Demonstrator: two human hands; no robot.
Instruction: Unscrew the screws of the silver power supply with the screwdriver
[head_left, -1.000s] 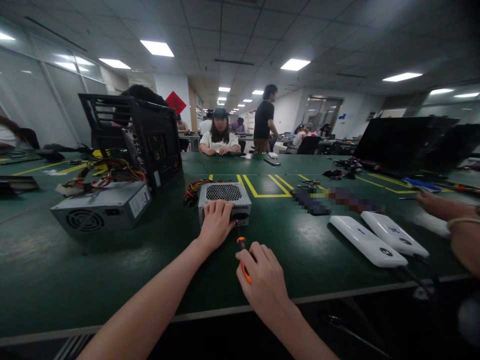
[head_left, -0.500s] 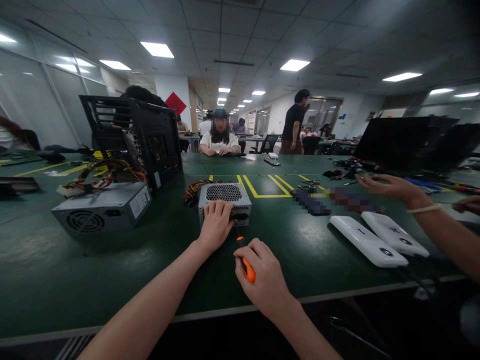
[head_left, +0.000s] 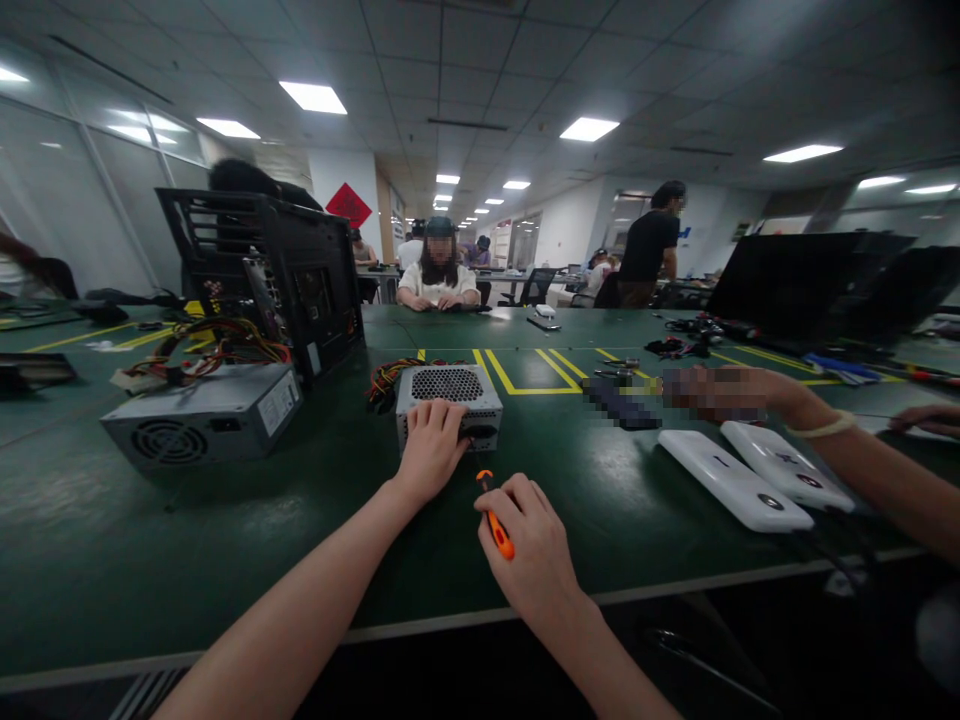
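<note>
A grey power supply unit point(head_left: 448, 385) with a honeycomb vent sits on the green table, its bundle of coloured cables point(head_left: 384, 383) at its far left. My left hand point(head_left: 433, 445) grips its near side, with the fingers bent over the edge. Beside the thumb is a dark socket point(head_left: 480, 432) in the casing. Closer to me, my right hand point(head_left: 529, 535) is closed around the orange and black handle of a screwdriver point(head_left: 496, 528). The handle points up toward the unit; its thin shaft is hard to make out, so I cannot tell whether the tip touches.
On the left are a second power supply unit point(head_left: 206, 415) and an open black computer case point(head_left: 300, 275). Two white power banks point(head_left: 731, 480) lie to the right. A co-worker's arm point(head_left: 862, 440) reaches over behind them. Another person point(head_left: 439, 275) sits opposite.
My right hand and the screwdriver have shifted slightly right, the handle tilting more. My left hand stays on the unit. The co-worker's hand has moved left and down; the standing person has moved right.
</note>
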